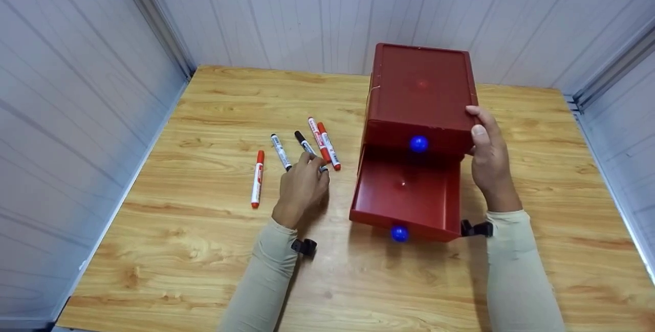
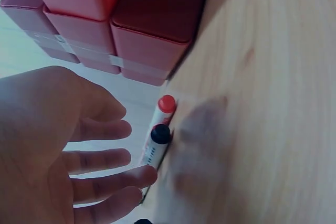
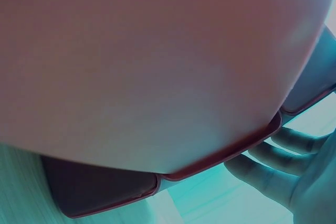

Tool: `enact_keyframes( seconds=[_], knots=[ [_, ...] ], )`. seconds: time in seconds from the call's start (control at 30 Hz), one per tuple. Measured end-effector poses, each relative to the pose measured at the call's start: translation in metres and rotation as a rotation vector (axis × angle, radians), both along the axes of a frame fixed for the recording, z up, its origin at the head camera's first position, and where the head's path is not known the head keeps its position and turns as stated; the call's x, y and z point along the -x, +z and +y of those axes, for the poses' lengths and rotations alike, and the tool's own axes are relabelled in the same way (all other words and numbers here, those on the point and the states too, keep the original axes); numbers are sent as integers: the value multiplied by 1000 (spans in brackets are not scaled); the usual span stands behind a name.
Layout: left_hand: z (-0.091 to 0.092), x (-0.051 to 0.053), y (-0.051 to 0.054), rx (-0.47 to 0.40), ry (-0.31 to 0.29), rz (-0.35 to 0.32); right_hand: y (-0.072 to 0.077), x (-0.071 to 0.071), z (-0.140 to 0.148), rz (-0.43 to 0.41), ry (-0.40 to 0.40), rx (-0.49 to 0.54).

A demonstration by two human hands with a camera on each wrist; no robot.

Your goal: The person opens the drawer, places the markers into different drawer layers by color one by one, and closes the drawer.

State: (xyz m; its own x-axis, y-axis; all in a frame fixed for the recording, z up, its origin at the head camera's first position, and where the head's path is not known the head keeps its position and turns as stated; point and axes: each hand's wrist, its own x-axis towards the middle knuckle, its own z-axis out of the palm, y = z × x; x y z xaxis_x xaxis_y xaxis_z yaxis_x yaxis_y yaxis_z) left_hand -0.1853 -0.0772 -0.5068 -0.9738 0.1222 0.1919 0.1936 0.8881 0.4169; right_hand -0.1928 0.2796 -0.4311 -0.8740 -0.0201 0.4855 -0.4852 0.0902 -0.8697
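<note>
My left hand [image 1: 303,183] hovers at the markers, its fingers extended beside a black-capped marker [image 1: 303,140] and partly hiding it. In the left wrist view the fingers [image 2: 102,161] are spread, with the black end of a marker [image 2: 159,136] just past the tips. My right hand [image 1: 490,160] rests against the right side of a red drawer cabinet [image 1: 422,86], with thumb and forefinger at its top front corner. The right wrist view shows straight fingers [image 3: 262,179] along the cabinet's side. The lower drawer [image 1: 409,194] is pulled out, with nothing in it.
Two red markers [image 1: 329,146] lie side by side left of the cabinet. Another black marker [image 1: 280,150] and a red marker [image 1: 258,178] lie farther left. Blue ball knobs [image 1: 399,234] stick out of the drawer fronts. White panels [image 1: 286,15] wall the wooden table [image 1: 179,250].
</note>
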Motion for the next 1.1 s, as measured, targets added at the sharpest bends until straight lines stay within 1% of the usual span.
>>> enact_keyframes(
  seconds=[0.13, 0.23, 0.3, 0.37, 0.43, 0.5, 0.6, 0.77, 0.87, 1.0, 1.1],
  knots=[
    [0, 0, -4, 0, -8, -1, 0, 0, 0, 3, -11, -13],
    [1, -1, -4, -6, -19, 4, 1, -1, 0, 1, -18, -15],
    [1, -1, -3, -11, -28, 3, 1, -1, -1, -5, -16, 2],
    [1, -1, -2, -16, -37, -10, 2, -2, -1, -12, -12, 20],
    [2, -1, -1, -20, -43, -38, 2, -2, -1, -16, -15, 26],
    [2, 0, -1, -15, -48, -71, 1, -2, -2, -22, -16, 25],
    [2, 1, -1, -2, -52, -94, 1, -2, -2, -20, -15, 10],
    [2, 1, -4, 12, -56, -74, 0, -2, -3, -20, 0, 2],
    [2, 2, -5, 16, -58, -63, 1, -3, -2, -10, -10, -18],
    [2, 4, -5, 15, -62, -64, 2, -3, -2, 1, -16, -29],
    [2, 4, -5, -1, -65, -84, 2, -2, -2, -4, -7, -17]
  ],
)
